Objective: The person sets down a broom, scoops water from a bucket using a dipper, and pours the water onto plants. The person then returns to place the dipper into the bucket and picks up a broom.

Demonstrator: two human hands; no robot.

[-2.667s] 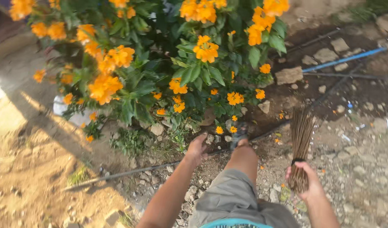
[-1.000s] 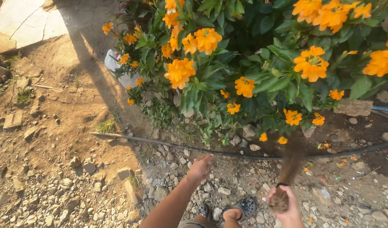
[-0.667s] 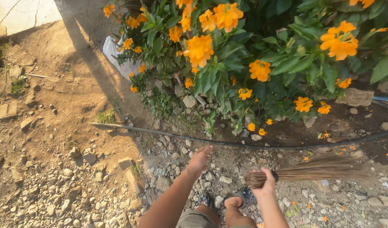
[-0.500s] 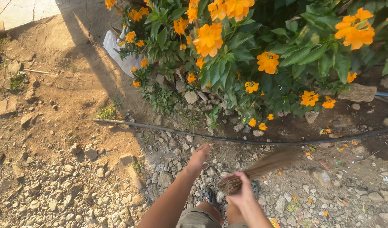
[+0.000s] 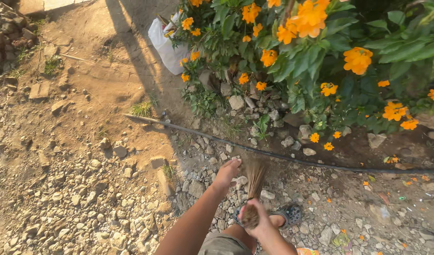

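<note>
My right hand (image 5: pixel 255 220) grips the bound end of a stick broom (image 5: pixel 254 180), low in the middle of the view. Its brown bristles point up and away, reaching the stony ground just below a black hose (image 5: pixel 292 158). My left hand (image 5: pixel 227 172) hangs out in front with fingers loosely spread, holding nothing, right beside the bristles on their left. My sandalled feet (image 5: pixel 287 215) stand on the gravel beneath my hands.
A bush with orange flowers (image 5: pixel 320 52) fills the top right, ringed by stones. A white bag (image 5: pixel 166 45) lies at its left edge. Fallen orange petals (image 5: pixel 391 159) dot the dark soil right of the hose. Loose stones and dirt cover the left side.
The broom swung from the right, across the ground, to point straight ahead beside my left hand. The view shifted left along the hose. My left hand stayed empty.
</note>
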